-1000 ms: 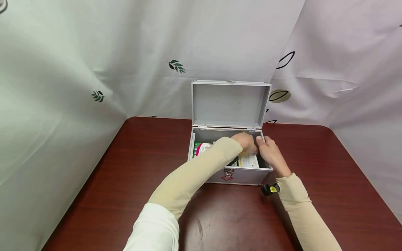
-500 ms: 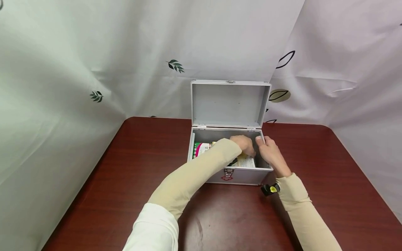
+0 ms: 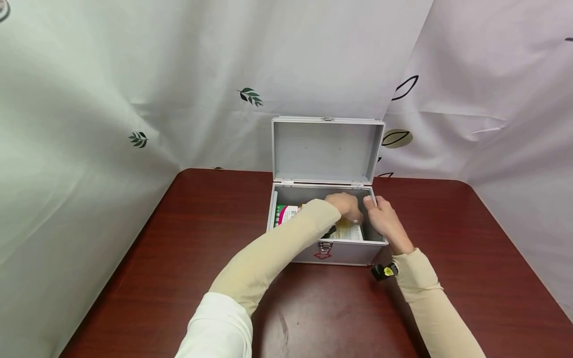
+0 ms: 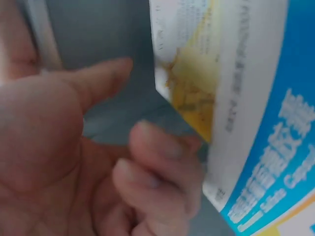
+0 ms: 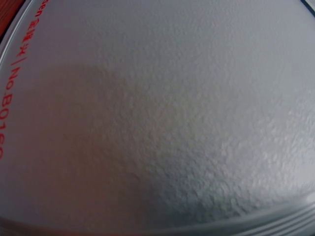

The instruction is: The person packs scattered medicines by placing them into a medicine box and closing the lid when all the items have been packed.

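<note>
An aluminium first-aid case point(image 3: 309, 252), its lid raised, stands on the table. My left hand point(image 3: 344, 205) reaches inside toward the right end. In the left wrist view its fingers point(image 4: 157, 182) are loosely curled beside a blue and white medicine box point(image 4: 256, 123), with the thumb apart and nothing in the grasp. Whether those fingers touch the box is unclear. My right hand point(image 3: 386, 221) grips the case's right rim, thumb on the inner side. The right wrist view shows only the case's textured silver wall point(image 5: 162, 108) with red lettering.
A green and white box point(image 3: 286, 213) lies in the left part of the case, partly behind my left sleeve point(image 3: 277, 253). The upright lid point(image 3: 327, 149) stands before a white curtain point(image 3: 201, 74). A front latch point(image 3: 325, 247) hangs on the case. The reddish-brown table point(image 3: 215, 214) surrounds it.
The white and yellow box near my left hand has shifted slightly left, widening the gap at the case's right end. My left hand has moved slightly left; my right hand stays on the rim.
</note>
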A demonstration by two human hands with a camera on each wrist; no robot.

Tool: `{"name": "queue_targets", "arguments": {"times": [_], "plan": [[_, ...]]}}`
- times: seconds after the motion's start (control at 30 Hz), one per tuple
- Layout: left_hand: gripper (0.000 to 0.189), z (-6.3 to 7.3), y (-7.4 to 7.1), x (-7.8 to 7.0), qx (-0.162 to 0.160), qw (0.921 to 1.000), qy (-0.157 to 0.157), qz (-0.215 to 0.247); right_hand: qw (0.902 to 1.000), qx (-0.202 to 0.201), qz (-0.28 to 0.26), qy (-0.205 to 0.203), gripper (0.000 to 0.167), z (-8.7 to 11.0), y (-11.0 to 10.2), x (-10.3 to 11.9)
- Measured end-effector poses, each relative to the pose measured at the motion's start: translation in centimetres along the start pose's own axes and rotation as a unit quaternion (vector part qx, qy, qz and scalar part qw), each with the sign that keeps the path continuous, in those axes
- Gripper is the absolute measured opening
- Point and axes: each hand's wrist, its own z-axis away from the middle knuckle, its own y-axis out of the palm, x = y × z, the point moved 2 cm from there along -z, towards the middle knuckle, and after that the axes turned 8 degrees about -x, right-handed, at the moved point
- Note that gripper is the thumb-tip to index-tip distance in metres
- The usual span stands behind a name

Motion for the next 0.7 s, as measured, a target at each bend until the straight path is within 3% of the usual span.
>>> {"name": "queue_targets", "arguments": {"times": [0.17,0.27,0.33,0.5,0.6,0.7], "plan": [[0.039,0.3,-1.9,1.4,0.012,0.9971,-0.006,0.075,0.9999,0.009,0.008,-0.002,0.055,-0.2,0.1,0.1],[0.045,1.2,-3.5,2.9,0.024,0.9895,-0.017,0.141,0.9999,0.013,0.007,0.001,0.057,-0.3,0.2,0.0],[0.046,2.0,-4.7,4.5,0.015,0.9835,-0.015,0.179,0.9998,0.021,0.005,0.002,0.058,-0.3,0.3,0.0],[0.040,4.1,-7.3,9.8,-0.050,0.9730,-0.008,0.225,0.9982,0.060,-0.003,0.004,0.066,-0.3,0.1,0.0],[0.042,5.3,-8.4,13.4,-0.096,0.9649,-0.040,0.241,0.9956,0.092,-0.009,0.010,0.074,-0.6,-0.4,0.1],[0.052,6.1,-9.0,16.7,-0.149,0.9472,-0.082,0.272,0.9935,0.112,0.015,0.002,0.082,-1.1,-1.4,0.4]]}}
